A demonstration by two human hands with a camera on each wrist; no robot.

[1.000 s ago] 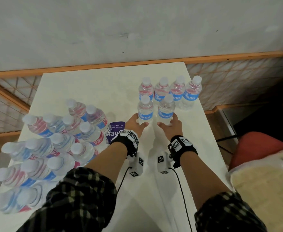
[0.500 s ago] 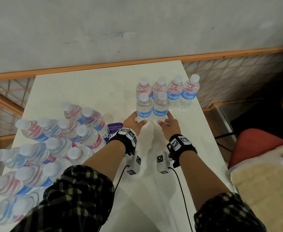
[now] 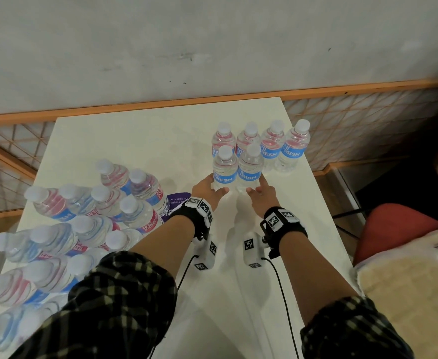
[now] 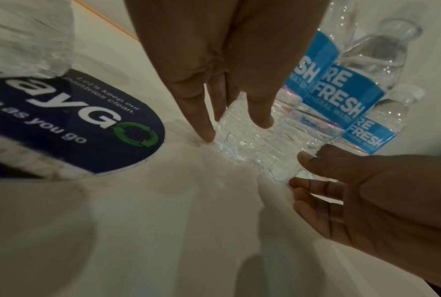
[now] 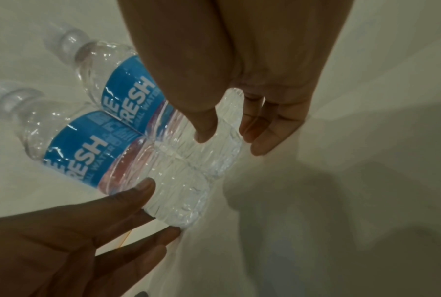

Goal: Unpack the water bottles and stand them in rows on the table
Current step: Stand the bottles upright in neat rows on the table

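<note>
Two upright water bottles with blue labels stand side by side, the left bottle and the right bottle, right in front of a back row of several more. My left hand touches the left bottle's base with straight fingers and thumb. My right hand touches the right bottle's base the same way, thumb in front and fingers beside it. A plastic-wrapped pack of bottles sits on the left of the white table.
A dark round sticker lies on the table between the pack and my left wrist. The table's right edge runs just past the back row. A red chair stands at the right. A wall with an orange rail closes the far side.
Both hands slid the two front bottles away from me until they stand against the back row. The fingers have since straightened around the bottle bases.
</note>
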